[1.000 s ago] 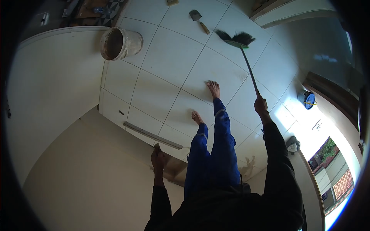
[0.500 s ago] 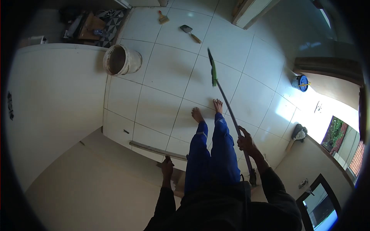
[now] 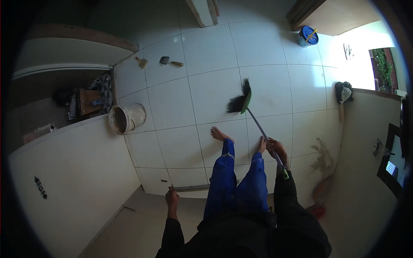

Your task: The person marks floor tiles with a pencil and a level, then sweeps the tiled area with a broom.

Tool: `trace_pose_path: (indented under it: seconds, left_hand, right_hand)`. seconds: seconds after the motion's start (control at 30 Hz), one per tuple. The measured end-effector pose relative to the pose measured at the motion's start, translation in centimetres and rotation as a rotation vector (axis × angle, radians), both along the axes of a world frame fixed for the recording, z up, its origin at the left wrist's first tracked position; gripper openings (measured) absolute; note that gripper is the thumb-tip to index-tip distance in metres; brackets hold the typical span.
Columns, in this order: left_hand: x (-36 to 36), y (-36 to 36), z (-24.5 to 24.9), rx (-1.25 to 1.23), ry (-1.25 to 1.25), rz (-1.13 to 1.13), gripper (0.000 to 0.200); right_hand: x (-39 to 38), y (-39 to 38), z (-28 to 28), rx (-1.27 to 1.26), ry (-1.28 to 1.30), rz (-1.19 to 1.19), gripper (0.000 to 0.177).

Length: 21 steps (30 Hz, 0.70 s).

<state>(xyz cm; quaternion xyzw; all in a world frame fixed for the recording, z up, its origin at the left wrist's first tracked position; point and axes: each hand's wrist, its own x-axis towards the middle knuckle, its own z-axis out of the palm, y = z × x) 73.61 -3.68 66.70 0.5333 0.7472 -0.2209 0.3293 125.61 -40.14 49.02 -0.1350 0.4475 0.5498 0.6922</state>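
Note:
My right hand (image 3: 276, 148) is closed around the grey handle of a broom (image 3: 259, 125). The broom has a green head with spread black bristles, held over the white tiles ahead of my feet, and its handle tip shows green near my right sleeve. My left hand (image 3: 171, 198) hangs low on the left with its fingers curled; what they hold, if anything, I cannot make out. Close by it, a long flat strip (image 3: 191, 188) lies along the bottom edge of the floor, partly behind my leg. A small dark piece (image 3: 164, 181) lies near its left end.
A dirty white bucket (image 3: 137, 117) stands at the left by a pale wall. Farther up lie a paintbrush (image 3: 142, 62) and a trowel (image 3: 171, 61). At the right are a blue-lidded bucket (image 3: 308, 37), a dark bundle (image 3: 344, 91) and a brown smear (image 3: 322, 155) on the tiles.
The view has turned. The broom head has swung so its bristles now show spread, and its handle looks shorter. My left hand has shifted left to the strip's end.

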Motion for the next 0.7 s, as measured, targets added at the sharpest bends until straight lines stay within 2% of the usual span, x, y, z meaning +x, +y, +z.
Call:
trace_pose_path:
  seconds: [0.03, 0.07, 0.1, 0.13, 0.17, 0.2, 0.23, 0.27, 0.3, 0.33, 0.37, 0.4, 0.47, 0.5, 0.53, 0.57, 0.6, 0.63, 0.67, 0.7]
  left_hand:
    - [1.3, -1.5, 0.7, -0.064, 0.033, -0.054, 0.042]
    - [2.0, -3.1, -0.1, -0.066, 0.02, -0.079, 0.042]
    - [1.1, -5.5, -0.8, -0.105, 0.059, -0.101, 0.046]
    - [0.0, -7.8, -1.2, -0.14, 0.1, -0.117, 0.05]
    - [0.3, -10.0, -0.1, -0.218, 0.139, -0.114, 0.056]
    - [0.3, -12.5, 1.3, -0.286, 0.177, -0.101, 0.061]
    - [1.0, -15.0, 2.3, -0.237, 0.202, -0.12, 0.07]
    - [1.5, -16.7, 4.0, -0.315, 0.194, -0.138, 0.071]
    - [-0.1, -18.5, 3.6, -0.305, 0.232, -0.164, 0.069]
    - [-0.5, -19.8, 4.6, -0.353, 0.233, -0.156, 0.069]
    - [-0.2, -20.8, 4.7, -0.346, 0.317, -0.139, 0.07]
    - [1.0, -20.9, 4.5, -0.318, 0.298, -0.134, 0.07]
    - [3.5, -21.0, 3.7, -0.417, 0.411, -0.186, 0.074]
    - [5.4, -20.8, 2.3, -0.258, 0.372, -0.225, 0.074]
    - [7.3, -20.7, 1.0, -0.086, 0.3, -0.41, 0.074]
    - [11.5, -19.3, 0.6, -0.19, 0.235, -0.301, 0.068]
    - [17.9, -18.4, 2.1, -0.161, 0.155, -0.324, 0.061]
    - [22.8, -18.4, 3.2, -0.138, 0.081, -0.346, 0.054]
    - [25.1, -18.0, 1.8, -0.03, -0.02, -0.494, 0.047]
    - [27.6, -17.3, 0.5, 0.078, -0.121, -0.648, 0.041]
  right_hand:
    - [-0.8, -6.5, -0.5, -0.086, -0.009, 0.016, 0.016]
    - [-1.4, -12.5, -1.1, -0.124, 0.201, -0.073, 0.02]
    - [-1.6, -16.7, 0.5, -0.309, 0.065, 0.024, 0.024]
    - [-2.4, -20.3, 1.9, -0.262, 0.217, -0.21, 0.023]
    - [-3.8, -24.4, 0.8, -0.403, -0.22, 0.014, 0.022]
    - [-4.5, -25.6, 2.9, -0.498, -0.328, -0.059, 0.022]
    - [-5.3, -28.9, 1.4, -0.663, -0.51, 0.194, 0.025]
    - [-5.9, -29.7, 1.6, -0.873, -0.571, 0.352, 0.027]
    - [-6.8, -32.1, 1.4, -0.741, -0.317, 0.121, 0.024]
    - [-7.1, -32.1, 3.4, -0.723, -0.335, 0.226, 0.015]
    - [-6.6, -28.5, 9.4, -0.785, -0.573, 0.411, 0.008]
    - [-5.9, -26.5, 12.2, -0.704, -0.467, 0.421, 0.017]
    - [-5.0, -22.0, 14.5, -0.51, -0.343, 0.373, 0.058]
    - [-4.5, -20.1, 13.0, -0.382, -0.342, 0.344, 0.059]
    - [-4.1, -17.8, 10.8, -0.248, -0.337, 0.321, 0.06]
    - [-2.7, -14.5, 9.4, -0.162, -0.383, 0.34, 0.054]
    - [-0.4, -11.4, 7.6, -0.075, -0.427, 0.361, 0.048]
    - [1.2, -9.1, 3.9, 0.075, -0.271, 0.226, 0.04]
    - [2.5, -6.7, 0.1, 0.224, -0.109, 0.09, 0.032]
    - [4.4, -5.0, -2.2, 0.263, -0.103, 0.078, 0.023]
